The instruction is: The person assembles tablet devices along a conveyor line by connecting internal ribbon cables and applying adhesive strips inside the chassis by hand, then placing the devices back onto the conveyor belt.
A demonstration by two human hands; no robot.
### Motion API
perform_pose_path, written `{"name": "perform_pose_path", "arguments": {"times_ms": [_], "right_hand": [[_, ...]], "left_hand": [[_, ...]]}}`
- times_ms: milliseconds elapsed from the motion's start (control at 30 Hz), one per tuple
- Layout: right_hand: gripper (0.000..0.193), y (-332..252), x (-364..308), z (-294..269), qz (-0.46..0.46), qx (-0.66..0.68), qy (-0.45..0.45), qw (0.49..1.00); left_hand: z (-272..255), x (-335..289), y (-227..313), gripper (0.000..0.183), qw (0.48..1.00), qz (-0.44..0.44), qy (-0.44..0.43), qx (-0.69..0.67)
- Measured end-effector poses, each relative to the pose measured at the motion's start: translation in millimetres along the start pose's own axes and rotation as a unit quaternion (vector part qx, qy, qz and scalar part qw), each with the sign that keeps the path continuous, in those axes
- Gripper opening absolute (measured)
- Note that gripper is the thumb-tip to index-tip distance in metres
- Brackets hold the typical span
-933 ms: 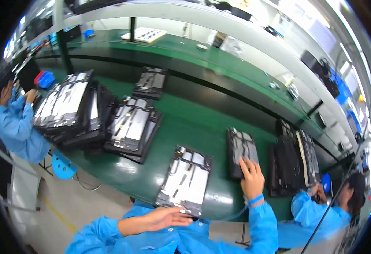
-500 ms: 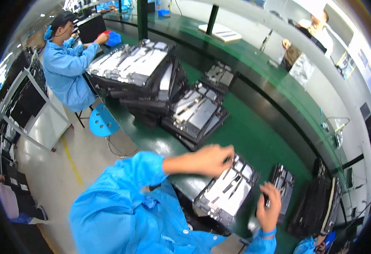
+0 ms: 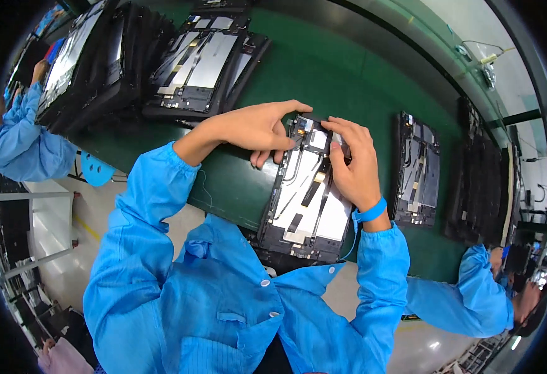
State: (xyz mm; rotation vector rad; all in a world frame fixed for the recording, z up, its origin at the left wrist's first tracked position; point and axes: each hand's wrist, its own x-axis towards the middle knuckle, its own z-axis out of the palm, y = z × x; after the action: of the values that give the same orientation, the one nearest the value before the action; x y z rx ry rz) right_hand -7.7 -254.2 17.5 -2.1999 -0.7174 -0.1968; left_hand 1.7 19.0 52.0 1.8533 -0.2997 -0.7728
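An opened tablet (image 3: 311, 193), with a silver inner plate, black flat cables and batteryless-looking bright panels, lies on the green bench in front of me, its lower end by the near edge. My left hand (image 3: 251, 129) holds its upper left corner, with the index finger stretched along the top edge and the other fingers bent beside the left edge. Around the upper right edge curls my right hand (image 3: 355, 163), fingertips at the top and thumb on the inner parts. A blue wrist strap (image 3: 372, 210) circles my right wrist. Whatever lies beneath my fingertips is hidden.
To the right lies a similar opened tablet (image 3: 418, 171), with a row of dark upright panels (image 3: 482, 181) beyond it. Stacks of opened tablets (image 3: 208, 62) stand at the left. Blue-sleeved co-workers sit at the far left (image 3: 27, 143) and lower right (image 3: 466, 299).
My view has swung right and down. My right hand, earlier raised beside the tablet, now rests on its upper right edge. My left hand stays at the upper left corner.
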Motion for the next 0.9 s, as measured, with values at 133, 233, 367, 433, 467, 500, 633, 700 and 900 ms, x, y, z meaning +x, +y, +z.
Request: {"name": "perform_pose_path", "arguments": {"times_ms": [133, 233, 367, 433, 467, 500, 633, 700, 900], "right_hand": [[0.029, -2.7, 7.8, -3.7, -0.048, -0.058, -0.026, 0.997], [0.02, -0.6, 14.1, -0.9, -0.062, -0.047, -0.03, 0.997], [0.014, -3.4, 16.7, 0.0, -0.063, -0.061, -0.046, 0.995], [0.012, -7.9, 17.2, 2.4, -0.064, -0.078, -0.038, 0.994], [0.011, -8.6, 17.1, 4.5, -0.067, -0.098, -0.027, 0.993], [0.012, -6.0, 16.7, 7.5, -0.065, -0.102, -0.019, 0.992], [0.012, -5.3, 18.8, 9.2, -0.059, -0.107, -0.014, 0.992], [0.012, -6.4, 18.8, 8.5, -0.072, -0.116, -0.012, 0.99], [0.012, -8.6, 18.6, 7.6, -0.069, -0.128, -0.014, 0.989]], "left_hand": [[2.8, -1.4, -2.3, 0.087, 0.999, 0.003, -0.027, -0.037], [0.1, -2.6, -1.6, 0.09, 0.997, -0.004, -0.045, -0.057], [-5.1, -2.6, 0.3, 0.091, 0.995, 0.001, -0.073, -0.067], [-4.5, -0.6, -1.2, 0.091, 0.994, 0.001, -0.08, -0.071], [-3.1, 0.3, -1.8, 0.095, 0.994, 0.0, -0.076, -0.077], [-2.2, 0.3, -2.7, 0.1, 0.994, -0.002, -0.071, -0.083], [-4.4, -2.4, 1.7, 0.101, 0.994, -0.027, -0.072, -0.076], [-5.0, -2.0, -0.6, 0.103, 0.993, -0.023, -0.08, -0.078], [-5.0, -0.9, -1.8, 0.101, 0.993, -0.024, -0.087, -0.075]]}}
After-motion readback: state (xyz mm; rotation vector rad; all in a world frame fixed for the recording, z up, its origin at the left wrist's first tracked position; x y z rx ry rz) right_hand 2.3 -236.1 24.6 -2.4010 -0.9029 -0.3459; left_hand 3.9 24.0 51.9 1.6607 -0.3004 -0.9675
